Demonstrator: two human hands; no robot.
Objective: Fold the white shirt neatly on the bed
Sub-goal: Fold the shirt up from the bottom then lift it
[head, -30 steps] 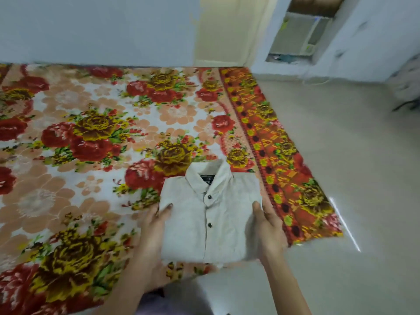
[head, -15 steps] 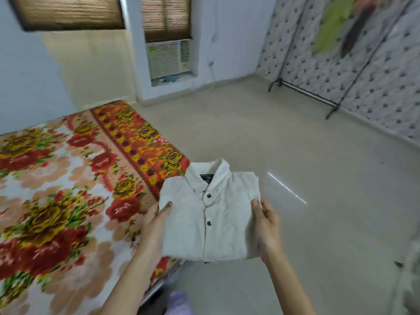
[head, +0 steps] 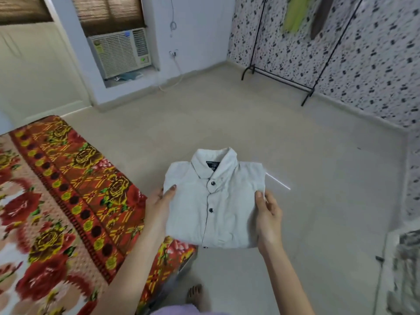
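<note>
Above floor (head: 227, 123), white shirt (head: 216, 201) folded square.

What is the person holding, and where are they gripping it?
The folded white shirt, held by its two side edges: the left hand on one side, the right hand on the other.

Pretty soft, even indoor light, no hard shadows anywhere. One thin bright glare streak (head: 278, 181) on the floor (head: 227, 123). Wide-angle bending at the edges, smeary motion blur on the bedspread (head: 45, 212) and lower right corner.
</note>
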